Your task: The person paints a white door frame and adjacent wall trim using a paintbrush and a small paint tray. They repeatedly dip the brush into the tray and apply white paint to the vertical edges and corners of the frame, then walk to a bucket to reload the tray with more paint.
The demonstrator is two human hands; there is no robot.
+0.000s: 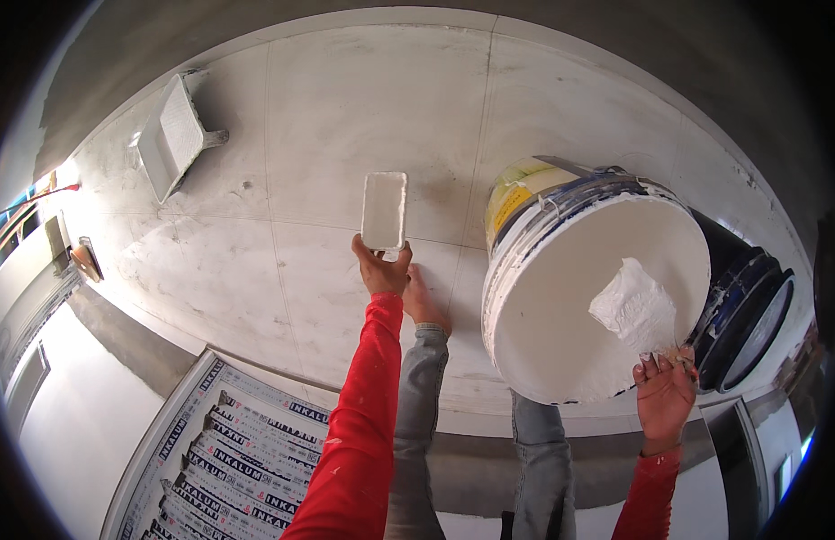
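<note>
My left hand grips the near end of a small rectangular plastering hawk or tray with a pale face and a crusted white rim. To the right, my right hand is closed on the handle end of a scraper, its blade covered in thick white paste. That blade is over a large bucket filled with smooth white paste or paint. White smears coat the bucket's rim. The scraper's handle is mostly hidden by my fingers.
A paint roller tray lies at the upper left. Dark buckets lie or stand right of the large bucket, and a yellow-labelled bucket is behind it. At lower left is a louvred panel wrapped in printed film. My bare foot and jeans are below.
</note>
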